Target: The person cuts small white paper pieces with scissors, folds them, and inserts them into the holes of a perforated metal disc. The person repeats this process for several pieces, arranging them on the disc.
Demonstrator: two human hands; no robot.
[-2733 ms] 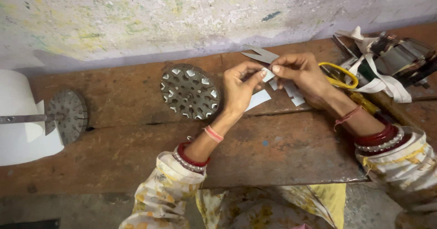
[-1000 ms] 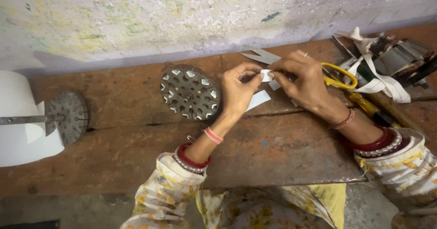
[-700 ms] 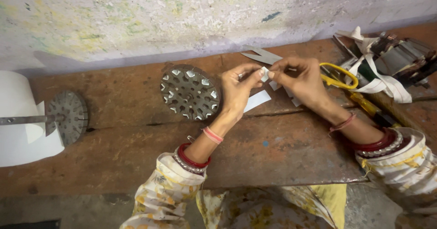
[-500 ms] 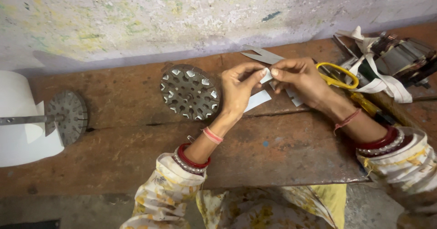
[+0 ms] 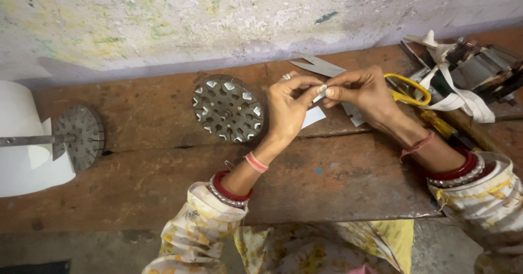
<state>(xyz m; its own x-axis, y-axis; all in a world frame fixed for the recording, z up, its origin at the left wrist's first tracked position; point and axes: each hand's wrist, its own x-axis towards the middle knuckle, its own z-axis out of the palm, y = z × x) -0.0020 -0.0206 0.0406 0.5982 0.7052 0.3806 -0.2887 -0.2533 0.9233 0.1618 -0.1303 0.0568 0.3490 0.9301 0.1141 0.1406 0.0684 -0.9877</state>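
Above the wooden bench [image 5: 163, 159], left hand [image 5: 289, 108] and right hand [image 5: 365, 91] pinch one small white paper piece [image 5: 321, 90] between fingertips. Raised clear, likely for fine control; slotted metal disc [image 5: 227, 109] lies just left.

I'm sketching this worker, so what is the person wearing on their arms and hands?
Both sleeves are pale cream with a yellow floral print. The left hand has a finger ring, a pink thread band, then red and silvery bangles. The right hand has a red thread, then red and silvery bangles.

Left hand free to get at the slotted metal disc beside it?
Probably not yet: the left hand and right hand pinch a small white piece. The slotted metal disc lies close, nothing between.
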